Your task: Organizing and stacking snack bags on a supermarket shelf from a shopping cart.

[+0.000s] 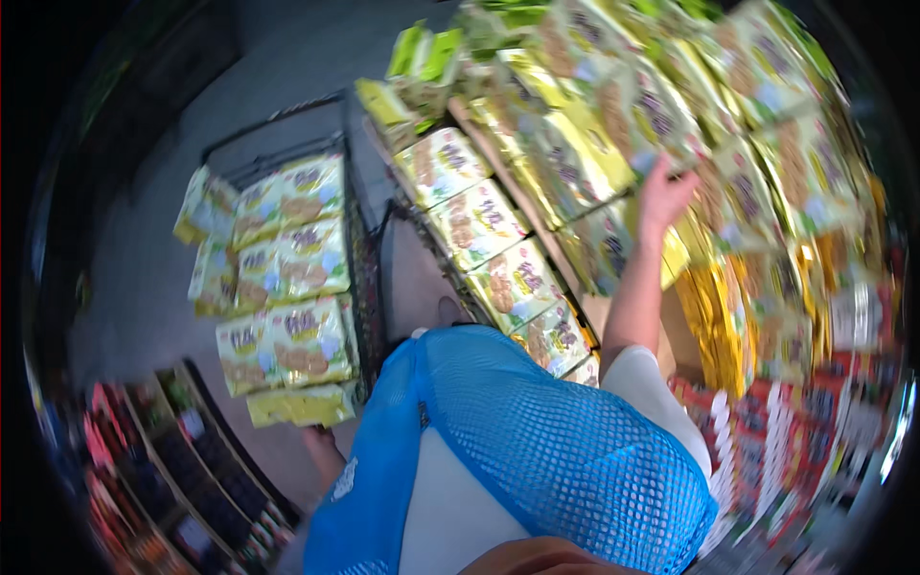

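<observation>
My right hand (668, 192) reaches up into the shelf display and pinches the lower edge of a yellow-and-white snack bag (643, 118) printed with brown biscuits. This bag is slightly blurred and leans among similar bags. My left hand (318, 437) is low at the near end of a black wire shopping cart (347, 180), just below a yellow bag (302, 405). Its fingers are mostly hidden by that bag, so its grip cannot be made out. Several matching bags (291, 262) are piled in the cart, some overhanging its left side.
Flat rows of the same bags (491, 219) fill a lower tier before me, edged by a cardboard strip (503, 172). Gold bags (711, 323) and red packages (787, 424) stand to the right. A divided display rack (194, 460) is at lower left, on the grey floor (144, 287).
</observation>
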Action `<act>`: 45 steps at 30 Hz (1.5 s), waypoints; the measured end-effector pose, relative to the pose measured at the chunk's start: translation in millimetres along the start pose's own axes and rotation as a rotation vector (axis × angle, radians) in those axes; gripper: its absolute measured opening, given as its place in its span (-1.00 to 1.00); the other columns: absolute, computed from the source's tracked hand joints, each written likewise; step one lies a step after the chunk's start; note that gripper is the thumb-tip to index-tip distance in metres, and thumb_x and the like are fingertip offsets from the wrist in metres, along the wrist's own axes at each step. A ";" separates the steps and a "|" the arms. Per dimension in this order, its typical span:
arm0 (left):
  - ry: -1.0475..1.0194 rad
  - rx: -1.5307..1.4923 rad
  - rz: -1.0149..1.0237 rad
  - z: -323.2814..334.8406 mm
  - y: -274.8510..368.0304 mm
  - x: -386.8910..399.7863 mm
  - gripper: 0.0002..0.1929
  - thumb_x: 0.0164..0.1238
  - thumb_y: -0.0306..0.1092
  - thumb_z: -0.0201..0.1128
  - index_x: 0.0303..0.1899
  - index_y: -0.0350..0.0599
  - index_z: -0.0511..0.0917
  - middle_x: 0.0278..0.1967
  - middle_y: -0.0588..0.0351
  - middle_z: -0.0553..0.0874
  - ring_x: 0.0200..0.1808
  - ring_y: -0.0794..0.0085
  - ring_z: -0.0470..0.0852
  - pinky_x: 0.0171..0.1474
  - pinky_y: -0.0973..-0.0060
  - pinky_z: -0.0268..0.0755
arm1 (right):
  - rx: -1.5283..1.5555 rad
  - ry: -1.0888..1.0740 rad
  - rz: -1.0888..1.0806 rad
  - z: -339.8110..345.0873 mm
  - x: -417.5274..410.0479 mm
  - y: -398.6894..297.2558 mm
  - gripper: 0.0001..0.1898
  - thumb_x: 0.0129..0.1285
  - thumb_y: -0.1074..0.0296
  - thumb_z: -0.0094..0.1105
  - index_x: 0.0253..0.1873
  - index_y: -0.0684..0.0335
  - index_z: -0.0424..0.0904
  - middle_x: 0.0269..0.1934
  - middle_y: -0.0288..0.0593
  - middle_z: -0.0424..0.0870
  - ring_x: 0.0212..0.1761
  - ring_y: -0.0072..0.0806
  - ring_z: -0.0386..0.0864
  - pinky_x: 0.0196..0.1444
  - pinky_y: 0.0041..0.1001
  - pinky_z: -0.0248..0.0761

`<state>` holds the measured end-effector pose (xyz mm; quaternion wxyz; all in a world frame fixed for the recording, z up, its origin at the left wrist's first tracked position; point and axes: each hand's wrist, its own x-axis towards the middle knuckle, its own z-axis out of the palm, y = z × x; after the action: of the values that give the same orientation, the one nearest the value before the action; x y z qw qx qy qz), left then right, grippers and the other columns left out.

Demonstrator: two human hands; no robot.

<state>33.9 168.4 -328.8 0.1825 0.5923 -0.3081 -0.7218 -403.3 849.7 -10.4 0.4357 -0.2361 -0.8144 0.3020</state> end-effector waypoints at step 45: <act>-0.351 -0.466 0.030 355.0 95.4 -93.8 -0.43 0.39 -0.33 0.43 0.36 -0.15 0.42 0.19 -0.03 0.66 0.10 0.14 0.74 0.16 0.05 0.68 | 0.723 -1.631 0.342 100.1 -327.1 -158.3 -0.84 0.59 0.40 0.13 0.11 0.33 0.55 0.04 -0.12 0.70 -0.08 -0.55 0.68 0.06 -0.52 0.60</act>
<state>-297.5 237.6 -157.6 0.2683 0.3956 -0.1696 -0.8618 -341.4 497.4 -129.3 -0.2793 0.0841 -0.6796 0.6731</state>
